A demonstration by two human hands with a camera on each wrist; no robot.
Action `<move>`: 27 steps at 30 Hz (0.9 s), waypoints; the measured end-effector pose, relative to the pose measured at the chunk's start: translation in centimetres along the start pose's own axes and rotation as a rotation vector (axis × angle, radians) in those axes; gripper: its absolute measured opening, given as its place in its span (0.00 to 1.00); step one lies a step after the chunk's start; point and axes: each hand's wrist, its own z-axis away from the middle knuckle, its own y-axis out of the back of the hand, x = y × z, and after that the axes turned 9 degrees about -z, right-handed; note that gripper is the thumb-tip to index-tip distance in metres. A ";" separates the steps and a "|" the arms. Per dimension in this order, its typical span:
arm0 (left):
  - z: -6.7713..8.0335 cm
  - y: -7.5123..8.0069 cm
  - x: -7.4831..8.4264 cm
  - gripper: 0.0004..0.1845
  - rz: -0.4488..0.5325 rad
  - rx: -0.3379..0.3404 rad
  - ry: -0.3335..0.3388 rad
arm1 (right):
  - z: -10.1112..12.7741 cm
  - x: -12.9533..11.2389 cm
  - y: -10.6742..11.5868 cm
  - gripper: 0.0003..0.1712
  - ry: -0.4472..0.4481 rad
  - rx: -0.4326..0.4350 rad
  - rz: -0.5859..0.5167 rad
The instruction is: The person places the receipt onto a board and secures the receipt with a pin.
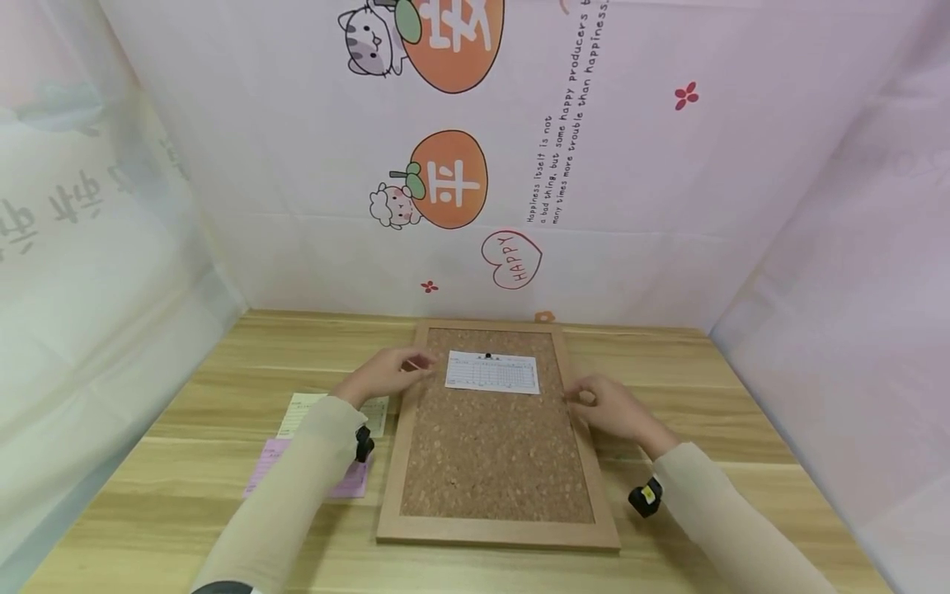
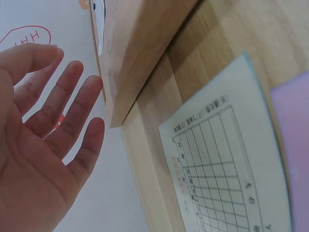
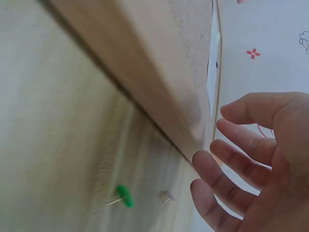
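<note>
Wood-grain table, pink printed cloth walls on three sides. Cork board lies flat mid-table, far edge near the back wall, with a white printed slip pinned near its far edge by a dark pin. Left hand at the board's far-left frame edge, fingers straight and spread, holding nothing; in the left wrist view the fingertips sit just beside the frame, contact unclear. Right hand by the right frame edge, fingers loosely bent, holding nothing. Green pushpin and a pale pushpin lie on the table near it. Pale form sheet and pink sheet lie left of the board.
</note>
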 end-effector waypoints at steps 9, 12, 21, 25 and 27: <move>1.3 0.9 -0.8 0.19 -0.020 0.017 0.031 | 1.6 0.7 -0.3 0.20 0.062 -0.010 0.011; 1.7 1.3 -1.3 0.20 -0.016 0.020 0.034 | 2.1 0.9 -0.4 0.22 0.085 -0.026 0.008; 3.7 2.7 -2.8 0.20 -0.032 0.030 -0.004 | 2.5 1.7 -1.1 0.26 0.123 -0.029 0.024; 4.7 3.4 -3.2 0.20 -0.046 0.023 -0.012 | 2.6 1.8 -1.3 0.26 0.126 -0.019 0.016; 5.3 3.8 -3.3 0.20 -0.055 0.014 -0.008 | 2.7 1.9 -1.3 0.26 0.125 -0.020 0.012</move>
